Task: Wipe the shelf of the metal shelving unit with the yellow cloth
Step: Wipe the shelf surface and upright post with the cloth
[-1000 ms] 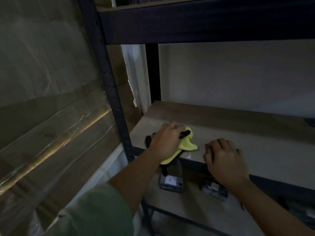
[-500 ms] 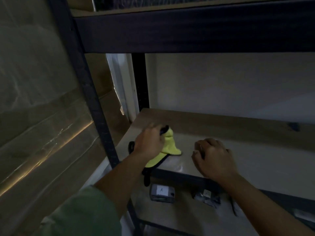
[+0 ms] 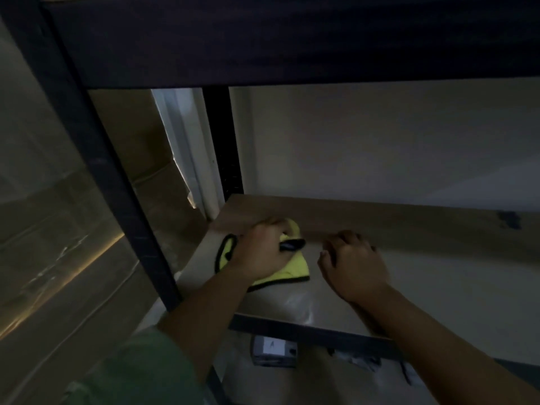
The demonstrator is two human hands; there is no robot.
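Now, by label:
Left hand: palm down on the yellow cloth, fingers curled over its top fold and pressing it to the board.
Yellow cloth: black-edged, flat on the shelf near its left end, spread out on both sides of the left hand, just left of the right hand.
Right hand: loosely curled, knuckles up, resting on the shelf with nothing in it, close to the cloth but apart from it.
Upright post: dark metal, left of the left forearm.
Small grey box: on the lower level, beneath both wrists.
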